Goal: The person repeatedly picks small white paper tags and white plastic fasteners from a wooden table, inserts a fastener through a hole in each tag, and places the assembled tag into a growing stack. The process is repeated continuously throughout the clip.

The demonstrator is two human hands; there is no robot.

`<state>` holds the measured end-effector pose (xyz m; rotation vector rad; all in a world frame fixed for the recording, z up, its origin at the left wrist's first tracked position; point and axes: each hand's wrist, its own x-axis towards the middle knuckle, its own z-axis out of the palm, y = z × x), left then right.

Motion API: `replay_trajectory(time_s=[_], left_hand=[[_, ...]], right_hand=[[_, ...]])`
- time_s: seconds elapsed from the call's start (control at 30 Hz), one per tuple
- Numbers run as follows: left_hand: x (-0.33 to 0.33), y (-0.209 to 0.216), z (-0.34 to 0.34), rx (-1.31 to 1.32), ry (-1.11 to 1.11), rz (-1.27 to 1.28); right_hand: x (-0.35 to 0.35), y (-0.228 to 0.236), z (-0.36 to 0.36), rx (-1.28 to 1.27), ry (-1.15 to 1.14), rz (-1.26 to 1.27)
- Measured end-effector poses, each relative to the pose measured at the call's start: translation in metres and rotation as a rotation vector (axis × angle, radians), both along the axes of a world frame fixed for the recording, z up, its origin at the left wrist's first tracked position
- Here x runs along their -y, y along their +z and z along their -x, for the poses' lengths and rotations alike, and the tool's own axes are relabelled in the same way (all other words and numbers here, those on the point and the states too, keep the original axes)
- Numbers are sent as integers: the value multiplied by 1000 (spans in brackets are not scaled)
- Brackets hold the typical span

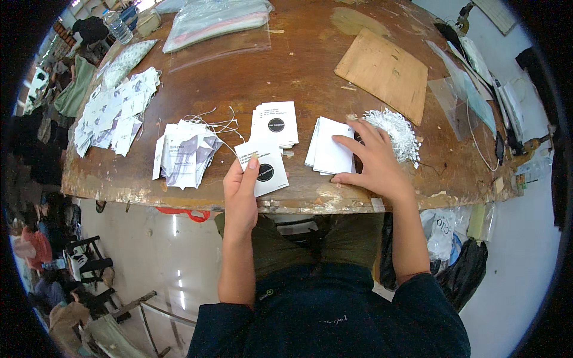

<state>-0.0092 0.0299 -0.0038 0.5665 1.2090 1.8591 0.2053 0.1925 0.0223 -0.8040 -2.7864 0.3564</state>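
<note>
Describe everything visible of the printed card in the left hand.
The card is white, squarish, apparently stiff paper, with small dark print above a black disc. The left hand pinches its left side, thumb on its face. It is tilted, overlapping the printed stack in view; whether they touch is unclear.

From here, the right hand [378, 160] partly covered the white cards [330, 150]. The left hand [241, 186] hid one edge of the printed card [272, 157]

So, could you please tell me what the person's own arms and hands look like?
Short, dark navy sleeves leave both forearms bare. The left hand and right hand wear no gloves, and no watch or bracelet shows on either wrist.
</note>
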Motion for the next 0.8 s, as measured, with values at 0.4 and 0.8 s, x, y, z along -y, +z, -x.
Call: replay_trajectory(time_s=[0.4, 0.8], left_hand=[[5, 8, 2, 122, -84, -32], [4, 8, -18, 204, -181, 31]], right_hand=[[16, 39, 20, -319, 211, -86], [55, 21, 60, -573, 216, 307]])
